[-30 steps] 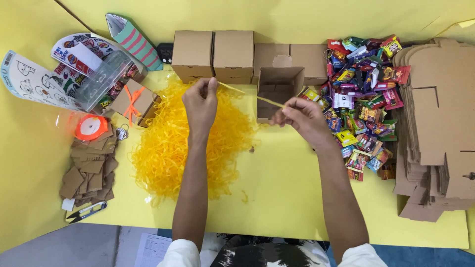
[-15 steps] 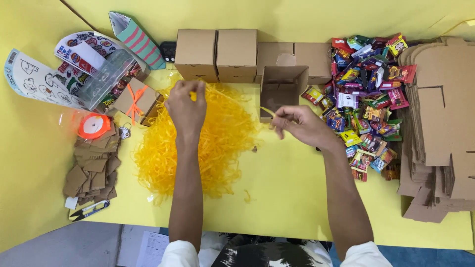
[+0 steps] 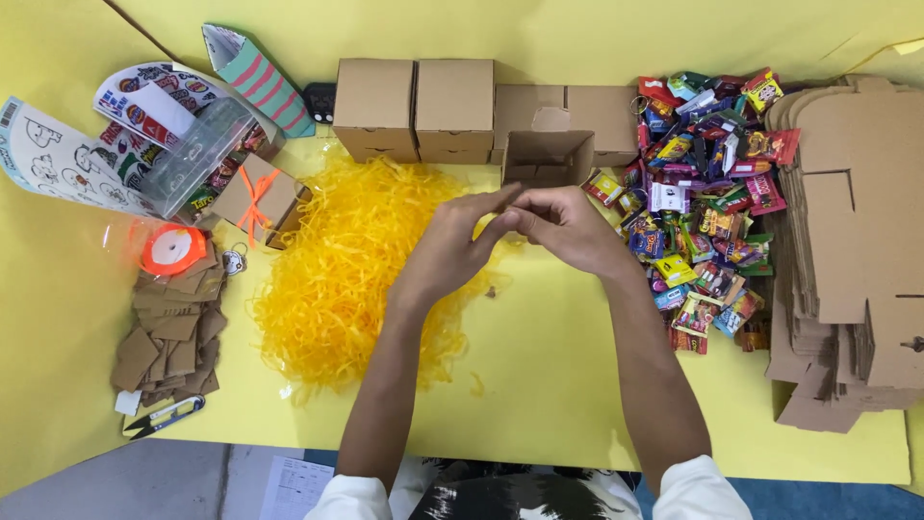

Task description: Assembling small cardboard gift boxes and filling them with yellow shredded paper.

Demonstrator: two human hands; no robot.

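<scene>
My left hand [image 3: 450, 248] and my right hand [image 3: 566, 226] meet fingertip to fingertip above the yellow table, just in front of an open brown cardboard box [image 3: 547, 159]. My right hand's fingers are curled and pinched; the thin yellow paper strip it held earlier is hidden inside them. My left hand's fingers are stretched out and touch the right fingertips, and I cannot see whether they pinch anything. Under and left of my left forearm lies a heap of yellow shredded paper [image 3: 351, 265].
Two closed cardboard boxes [image 3: 416, 106] stand behind the shreds. A pile of colourful sweets [image 3: 707, 193] and a stack of flat box blanks [image 3: 847, 241] lie right. Left are a ribboned small box [image 3: 255, 197], an orange ribbon spool [image 3: 173, 248], cardboard tags [image 3: 168, 332], snips [image 3: 164, 416] and sticker sheets [image 3: 58, 164].
The hands were apart with a yellow strip stretched between them. My left hand lifted over the shreds, then swung right, and both hands have now come together in front of the open box.
</scene>
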